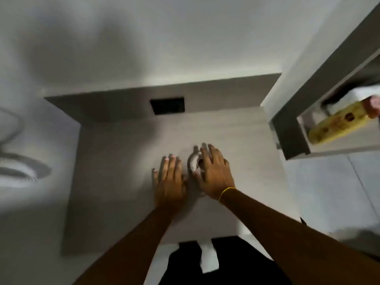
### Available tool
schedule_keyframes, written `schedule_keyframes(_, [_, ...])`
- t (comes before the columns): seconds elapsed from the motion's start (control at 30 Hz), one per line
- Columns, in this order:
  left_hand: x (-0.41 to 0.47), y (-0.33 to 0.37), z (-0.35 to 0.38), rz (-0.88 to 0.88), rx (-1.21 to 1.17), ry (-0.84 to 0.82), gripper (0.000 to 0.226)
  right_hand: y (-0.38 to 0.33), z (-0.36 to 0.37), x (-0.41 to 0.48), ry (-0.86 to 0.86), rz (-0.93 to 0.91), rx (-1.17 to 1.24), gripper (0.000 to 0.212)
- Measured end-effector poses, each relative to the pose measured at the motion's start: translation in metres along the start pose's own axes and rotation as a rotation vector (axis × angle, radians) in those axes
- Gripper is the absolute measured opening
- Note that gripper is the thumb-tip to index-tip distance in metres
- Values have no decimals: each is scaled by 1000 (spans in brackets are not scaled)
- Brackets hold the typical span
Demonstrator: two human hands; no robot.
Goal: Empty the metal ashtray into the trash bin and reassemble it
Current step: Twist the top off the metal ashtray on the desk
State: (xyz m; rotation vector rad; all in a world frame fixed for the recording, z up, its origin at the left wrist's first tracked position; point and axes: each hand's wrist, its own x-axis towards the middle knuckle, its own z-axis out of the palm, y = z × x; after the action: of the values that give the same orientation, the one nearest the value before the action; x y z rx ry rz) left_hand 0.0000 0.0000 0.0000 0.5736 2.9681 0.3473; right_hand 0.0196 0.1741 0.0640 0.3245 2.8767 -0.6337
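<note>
The big pale grey table held everything. The left hand lay flat on it with fingers spread, holding nothing. The right hand was spread too, reaching over the small round shiny metal ashtray. The ashtray sat between both hands, just under the right fingers, so the right hand was nearer. I could not tell if it gripped yet.

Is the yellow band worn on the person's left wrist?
No, the yellow band circles the wrist of the right hand, which reaches over the metal ashtray; the left hand wears none.
</note>
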Motion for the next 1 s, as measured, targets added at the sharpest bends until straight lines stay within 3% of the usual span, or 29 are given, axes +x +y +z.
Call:
schedule_keyframes(0.17, [-19, -9, 46, 10, 51, -61, 64, 6, 20, 9, -22, 27, 6, 93])
schedule_keyframes(0.47, [-19, -10, 44, 7, -16, -56, 68, 0, 0, 51, -302, -81, -247, 104])
schedule_keyframes(0.83, [-21, -13, 52, 2, -14, -21, 69, 0, -4, 61, -294, -138, -234, 94])
schedule_keyframes(1.0, [-21, -12, 52, -2, -26, -5, 69, -2, -4, 59, -306, -163, -185, 103])
